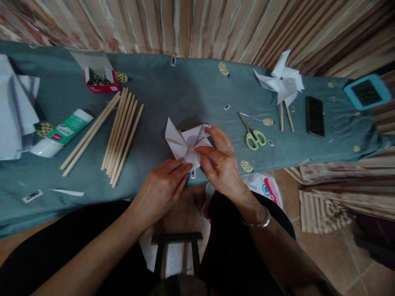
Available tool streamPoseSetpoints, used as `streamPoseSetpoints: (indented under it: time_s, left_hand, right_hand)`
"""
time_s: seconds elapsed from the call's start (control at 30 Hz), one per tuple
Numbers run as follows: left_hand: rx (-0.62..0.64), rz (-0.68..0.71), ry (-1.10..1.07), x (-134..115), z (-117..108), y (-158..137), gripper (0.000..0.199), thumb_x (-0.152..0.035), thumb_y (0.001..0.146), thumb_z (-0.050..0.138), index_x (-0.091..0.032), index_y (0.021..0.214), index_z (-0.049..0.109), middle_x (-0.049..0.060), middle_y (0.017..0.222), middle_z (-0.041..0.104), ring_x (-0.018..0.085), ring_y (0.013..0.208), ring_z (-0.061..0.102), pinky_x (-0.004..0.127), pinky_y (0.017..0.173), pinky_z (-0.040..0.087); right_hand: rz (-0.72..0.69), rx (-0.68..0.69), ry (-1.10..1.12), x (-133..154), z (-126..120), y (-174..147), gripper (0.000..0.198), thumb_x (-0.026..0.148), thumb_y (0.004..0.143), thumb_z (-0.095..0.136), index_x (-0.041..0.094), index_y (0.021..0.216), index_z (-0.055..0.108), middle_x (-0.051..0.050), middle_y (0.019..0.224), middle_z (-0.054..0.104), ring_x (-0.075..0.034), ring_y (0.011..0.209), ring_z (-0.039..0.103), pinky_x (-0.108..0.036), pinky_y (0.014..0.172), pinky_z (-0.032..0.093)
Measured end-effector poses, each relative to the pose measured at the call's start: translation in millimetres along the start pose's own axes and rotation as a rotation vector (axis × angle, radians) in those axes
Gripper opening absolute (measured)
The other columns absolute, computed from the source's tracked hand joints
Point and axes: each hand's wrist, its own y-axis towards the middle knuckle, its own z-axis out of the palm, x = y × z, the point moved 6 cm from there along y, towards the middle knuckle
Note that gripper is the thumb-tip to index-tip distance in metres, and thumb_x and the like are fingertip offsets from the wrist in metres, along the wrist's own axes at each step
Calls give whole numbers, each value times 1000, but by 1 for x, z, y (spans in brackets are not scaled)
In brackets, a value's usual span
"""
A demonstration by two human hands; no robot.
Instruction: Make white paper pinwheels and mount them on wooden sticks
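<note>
meanwhile, white sheets (14,111): stacked at far left on the cloth-covered table (148,74), well apart from the scissors (250,131).
white-and-green tube (63,131): lying left of the scissors.
red box (101,88): open, left of the scissors and farther back, small metal pieces (98,79) inside.
wooden sticks (118,131): loosely bundled, left of the scissors.
left hand (162,181): thumb and fingers pinching the folded paper's near edge, left of the scissors; a light, firm hold should keep it from turning.
folded paper (191,142): just left of the scissors, one point standing free; its bends are probably best kept rounded, not creased flat.
right hand (222,162): between paper and scissors, fingers bent and parted on the paper's right side; whether the thumb closes beneath, cannot tell. steady fingertip pressure near the middle should stop curled points springing up.
paper pinwheel (285,79): right of the scissors and farther back, near two dowels (281,117).
phone (314,117): farther right of the scissors.
blue-framed clock (367,91): farthest right of the scissors.
</note>
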Motion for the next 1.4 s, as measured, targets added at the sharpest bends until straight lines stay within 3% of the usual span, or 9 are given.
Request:
streamPoseSetpoints:
  time_s: [0.5, 0.73, 0.93, 1.03, 1.2, 1.4]
  left_hand:
    - [-9, -8, -20, 0, 0, 0, 24, -17, 95, 47, -12, 108, 67, 9, 91, 71, 18, 79, 68, 29, 71, 56]
    - [-20, -79, -117, 5, -10, -1, 23, -26, 96, 51, -17, 107, 68, 6, 92, 72, 17, 78, 69, 28, 72, 56]
    - [-70, -353, -285, 42, -26, -9, 21, -39, 91, 58, -24, 95, 72, 2, 85, 72, 19, 75, 68, 32, 68, 55]
    - [-130, -574, -521, 61, -25, -17, 32, -42, 86, 65, -22, 111, 67, 4, 97, 74, 24, 90, 70, 39, 79, 58]
    - [-238, -734, -1001, 62, -17, -21, 61, -40, 79, 74, -20, 131, 51, 9, 109, 74, 27, 111, 67, 47, 97, 54]
    - [-223, -845, -1183, 57, -17, -20, 58, -35, 82, 68, -17, 133, 48, 12, 112, 73, 28, 115, 65, 49, 100, 51]
  right_hand:
    - [-104, 105, -139, 8, 9, -4, 32, 16, 92, 41, 18, 107, 69, -14, 150, 44, -31, 147, 27, -55, 109, 38]
    - [-110, 152, -162, 11, 8, -4, 30, 14, 87, 46, 22, 110, 64, -10, 152, 41, -31, 149, 23, -53, 112, 35]
    - [-137, 205, -157, 15, 6, -4, 35, 20, 79, 56, 16, 114, 63, -15, 155, 36, -36, 149, 21, -55, 113, 32]
    - [-137, 185, -135, 16, 5, -3, 32, 25, 79, 58, 18, 110, 63, -12, 156, 36, -35, 149, 22, -55, 113, 32]
    - [-147, 135, -125, 15, 10, -1, 26, 16, 77, 56, 17, 100, 67, -14, 153, 41, -34, 149, 23, -53, 113, 33]
    - [-129, 61, -119, 9, 16, 2, 20, 15, 81, 53, 19, 92, 69, -11, 148, 48, -32, 147, 27, -52, 112, 34]
